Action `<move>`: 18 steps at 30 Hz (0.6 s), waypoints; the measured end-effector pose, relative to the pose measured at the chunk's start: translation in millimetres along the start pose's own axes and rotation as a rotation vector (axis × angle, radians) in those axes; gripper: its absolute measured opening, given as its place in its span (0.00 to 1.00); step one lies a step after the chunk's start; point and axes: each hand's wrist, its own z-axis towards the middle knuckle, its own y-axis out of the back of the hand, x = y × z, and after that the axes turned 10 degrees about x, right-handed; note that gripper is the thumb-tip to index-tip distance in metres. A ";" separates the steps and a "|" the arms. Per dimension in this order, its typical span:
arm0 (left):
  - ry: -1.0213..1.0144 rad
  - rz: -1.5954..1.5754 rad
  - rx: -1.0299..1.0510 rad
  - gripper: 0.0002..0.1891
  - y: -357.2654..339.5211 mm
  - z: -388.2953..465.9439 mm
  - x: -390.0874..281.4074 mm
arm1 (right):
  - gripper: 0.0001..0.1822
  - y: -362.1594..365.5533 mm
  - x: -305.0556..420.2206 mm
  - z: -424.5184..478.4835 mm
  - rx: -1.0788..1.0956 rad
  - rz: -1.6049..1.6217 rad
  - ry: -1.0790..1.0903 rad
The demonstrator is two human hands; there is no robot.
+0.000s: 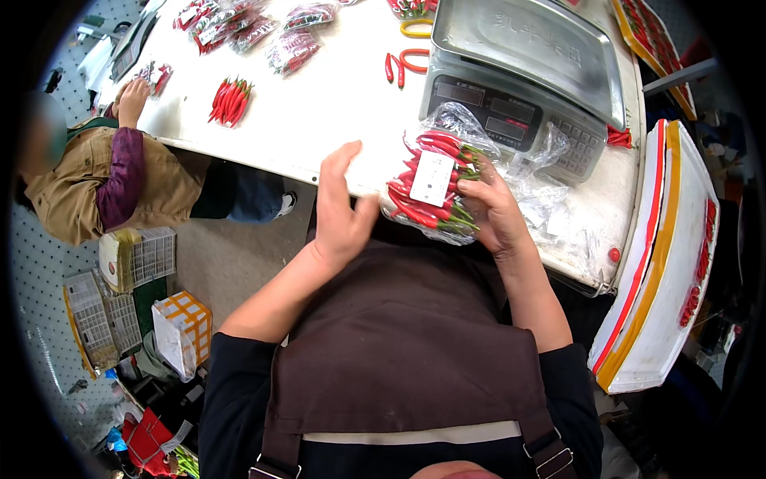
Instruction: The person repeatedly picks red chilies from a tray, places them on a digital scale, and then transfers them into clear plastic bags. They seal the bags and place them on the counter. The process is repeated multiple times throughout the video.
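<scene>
My right hand (495,206) grips a clear plastic bag of red chilies (413,209) by its right side, over the table's front edge. A white label (432,178) with print is stuck on the bag's upper face, and green stems point to the right. To the left of the bag, my left hand (344,206) is raised with thumb and fingers apart, touching nothing. Just beyond the bag stands a digital weighing scale (514,114) with a bare metal pan (532,48). Crumpled clear plastic bags (547,206) lie to the right of my right hand.
Loose chilies (395,70) lie beside scissors (414,60) left of the scale. Bagged chilies (293,51) and a chili bunch (230,102) are farther left. A co-worker's hand (133,99) touches another bag (157,78). A white foam box (664,257) stands at the table's right edge.
</scene>
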 end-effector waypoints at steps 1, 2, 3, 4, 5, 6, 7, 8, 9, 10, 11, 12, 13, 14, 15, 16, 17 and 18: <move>0.174 -0.146 -0.016 0.29 1.6 3.7 3.2 | 0.31 2.2 1.5 -2.8 0.008 0.019 -0.037; 0.341 -0.442 0.036 0.28 -4.7 7.7 16.2 | 0.32 4.4 3.0 -6.0 0.016 0.038 -0.073; 0.507 -0.739 0.085 0.29 -12.8 10.5 26.6 | 0.33 5.4 4.1 -9.0 0.026 0.057 -0.114; 0.692 -1.051 0.171 0.33 -17.1 19.1 17.8 | 0.34 6.3 4.0 -10.7 0.038 0.059 -0.122; 0.666 -1.367 0.315 0.35 -19.4 23.7 11.9 | 0.35 7.3 3.3 -12.1 0.051 0.061 -0.131; 0.687 -1.462 0.375 0.35 -19.9 28.2 2.0 | 0.36 9.1 2.0 -13.5 0.059 0.065 -0.137; 0.707 -1.556 0.436 0.35 -20.7 30.8 -5.1 | 0.37 10.9 1.4 -14.3 0.067 0.069 -0.143; 0.741 -1.661 0.404 0.32 -23.1 31.4 -5.2 | 0.39 12.6 1.6 -14.2 0.063 0.030 -0.142; 0.757 -1.634 0.416 0.30 -23.7 30.6 -1.3 | 0.39 14.0 2.6 -14.7 0.076 0.036 -0.151; 0.773 -1.608 0.428 0.28 -24.7 28.5 5.1 | 0.39 15.7 3.8 -15.5 0.088 0.041 -0.160; 0.788 -1.581 0.439 0.26 -25.5 26.8 8.4 | 0.39 17.4 5.0 -16.6 0.101 0.047 -0.169; 0.888 -1.538 0.338 0.17 -20.3 34.3 -7.4 | 0.39 18.8 7.3 -17.5 0.106 0.032 -0.177; 0.838 -1.562 0.351 0.14 -19.2 32.7 0.0 | 0.38 20.1 8.2 -18.0 0.107 0.028 -0.171; 0.788 -1.585 0.362 0.11 -17.0 30.0 13.5 | 0.37 21.1 9.0 -18.5 0.108 0.024 -0.166; 0.738 -1.607 0.377 0.09 -12.5 33.0 13.2 | 0.37 22.3 9.9 -19.3 0.107 0.020 -0.159; 0.861 -1.414 0.190 0.09 -13.6 38.1 -3.0 | 0.36 29.8 9.3 -18.9 0.080 0.006 -0.167; 0.810 -1.378 0.150 0.09 -13.4 37.8 -2.4 | 0.35 38.5 9.0 -17.5 0.054 -0.008 -0.174; 0.759 -1.340 0.110 0.09 -12.9 37.1 -1.3 | 0.34 42.3 10.4 -16.3 0.032 -0.014 -0.172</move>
